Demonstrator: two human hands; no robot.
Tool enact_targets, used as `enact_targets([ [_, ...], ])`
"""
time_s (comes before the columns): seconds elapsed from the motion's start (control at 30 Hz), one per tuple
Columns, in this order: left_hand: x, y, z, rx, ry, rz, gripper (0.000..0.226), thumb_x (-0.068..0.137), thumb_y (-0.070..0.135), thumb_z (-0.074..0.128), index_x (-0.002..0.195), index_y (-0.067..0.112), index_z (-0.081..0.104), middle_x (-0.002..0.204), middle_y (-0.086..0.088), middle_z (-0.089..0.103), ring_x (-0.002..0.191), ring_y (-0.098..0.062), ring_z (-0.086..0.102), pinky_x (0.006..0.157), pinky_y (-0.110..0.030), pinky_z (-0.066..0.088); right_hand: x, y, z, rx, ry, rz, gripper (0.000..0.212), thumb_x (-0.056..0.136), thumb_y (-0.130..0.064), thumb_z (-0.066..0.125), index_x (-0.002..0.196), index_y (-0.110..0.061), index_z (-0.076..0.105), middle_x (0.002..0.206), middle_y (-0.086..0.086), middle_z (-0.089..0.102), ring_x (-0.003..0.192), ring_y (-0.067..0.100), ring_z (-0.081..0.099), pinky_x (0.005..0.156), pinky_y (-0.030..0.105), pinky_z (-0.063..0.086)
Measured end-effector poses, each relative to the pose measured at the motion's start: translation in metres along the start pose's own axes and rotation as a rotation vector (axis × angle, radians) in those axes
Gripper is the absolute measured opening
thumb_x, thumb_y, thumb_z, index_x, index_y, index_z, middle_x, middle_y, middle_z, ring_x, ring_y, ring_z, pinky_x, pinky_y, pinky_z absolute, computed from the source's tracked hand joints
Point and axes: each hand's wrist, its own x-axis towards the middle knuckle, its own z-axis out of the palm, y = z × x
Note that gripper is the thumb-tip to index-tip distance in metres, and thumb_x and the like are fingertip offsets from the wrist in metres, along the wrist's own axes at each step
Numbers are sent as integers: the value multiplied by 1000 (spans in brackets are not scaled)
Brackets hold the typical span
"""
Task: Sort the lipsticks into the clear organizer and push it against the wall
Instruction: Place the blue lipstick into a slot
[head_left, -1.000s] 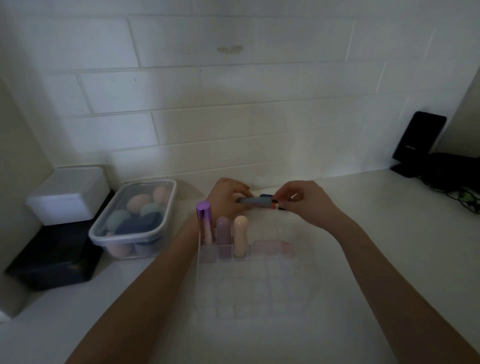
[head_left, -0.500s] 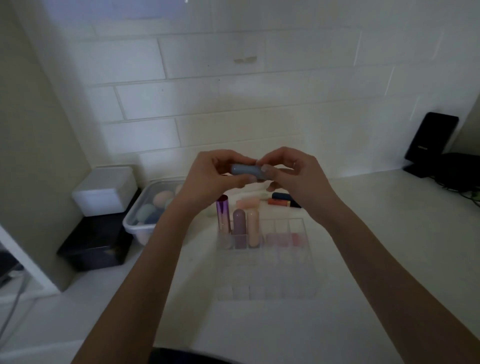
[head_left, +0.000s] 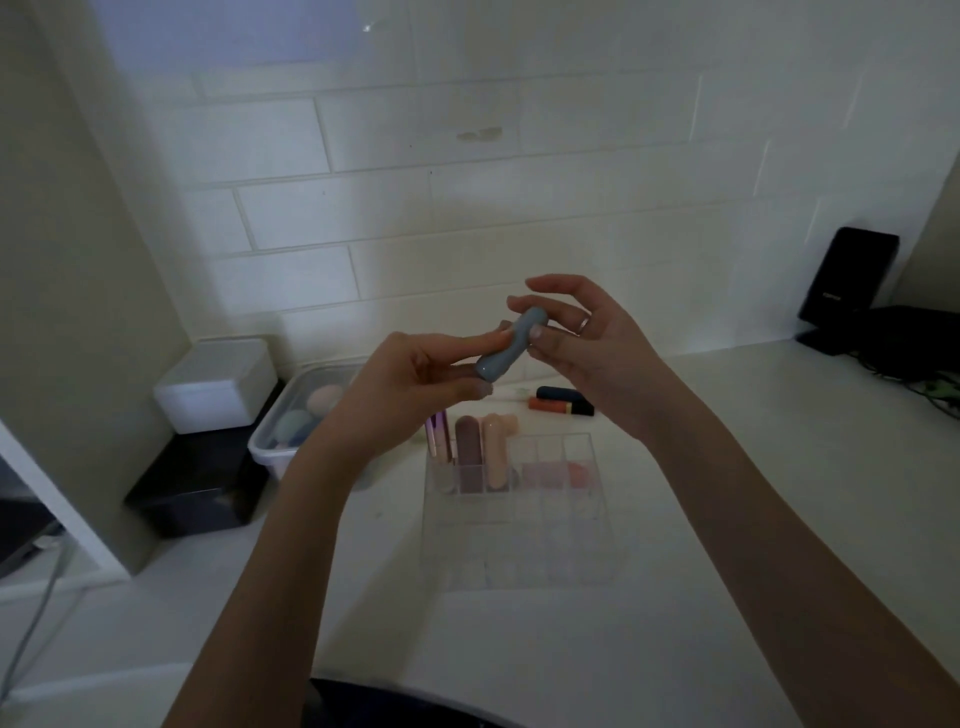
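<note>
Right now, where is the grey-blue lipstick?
In the head view the grey-blue lipstick is mid-frame, held in the air between both hands, left hand at its lower end, right hand at its upper end, above the clear organizer.

A white lidded box (head_left: 215, 384) sat atop a black box (head_left: 195, 483) at the left of the bench (head_left: 727, 519). Beside them stood a clear tub (head_left: 270, 441) of makeup sponges (head_left: 324, 399). A black device (head_left: 849, 280) leaned against the tiled wall (head_left: 519, 208) at right.

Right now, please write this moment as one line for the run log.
left hand: holds grey-blue lipstick | right hand: pinches its top end | clear organizer: three lipsticks upright in back row, away from wall
</note>
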Motion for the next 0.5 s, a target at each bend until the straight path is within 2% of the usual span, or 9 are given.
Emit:
enact_targets([
  [0.1, -2, 6, 4, 76, 59, 8, 49, 70, -1, 74, 109, 27, 65, 96, 16, 72, 89, -8, 71, 86, -18, 53, -1, -2, -2, 17, -39, 28, 38, 88, 2, 56, 120, -17, 51, 117, 6, 67, 106, 20, 67, 96, 31, 51],
  [0.2, -4, 6, 11, 111, 130, 46, 53, 64, -1, 78, 110, 23, 64, 94, 8, 72, 82, -6, 72, 80, -15, 54, 0, -1, -4, 9, -27, 74, 36, 87, 0, 58, 121, -13, 53, 111, 10, 68, 104, 18, 67, 93, 28, 53],
  [0.3, -4, 0, 15, 266, 138, 86, 55, 67, 5, 79, 114, 29, 60, 100, 16, 68, 90, -1, 67, 80, -12, 52, 0, -3, -11, -168, -21, 98, 29, 85, -1, 64, 112, -10, 60, 107, 11, 70, 101, 21, 69, 87, 29, 57],
  [0.37, -5, -6, 17, 476, 129, 90, 51, 77, 3, 71, 119, 28, 60, 108, 18, 62, 95, 3, 56, 83, -2, 43, -1, -7, -18, -296, -36, 104, 29, 81, 0, 68, 106, -13, 63, 105, 6, 72, 97, 20, 70, 81, 29, 59],
  [0.43, -5, -9, 18, 580, 167, 99, 47, 82, -9, 58, 114, 25, 64, 107, 17, 57, 100, 0, 49, 81, 5, 34, -2, -13, -22, -455, -99, 139, 29, 77, 0, 71, 99, -18, 64, 104, 3, 72, 92, 18, 71, 76, 25, 59],
  [0.5, -5, -13, 19, 593, 227, 153, 51, 79, -18, 50, 105, 21, 68, 104, 11, 63, 102, -9, 55, 83, 0, 36, -3, -16, -22, -640, -167, 155, 29, 75, 0, 73, 96, -18, 64, 105, 2, 72, 87, 18, 72, 74, 23, 58],
])
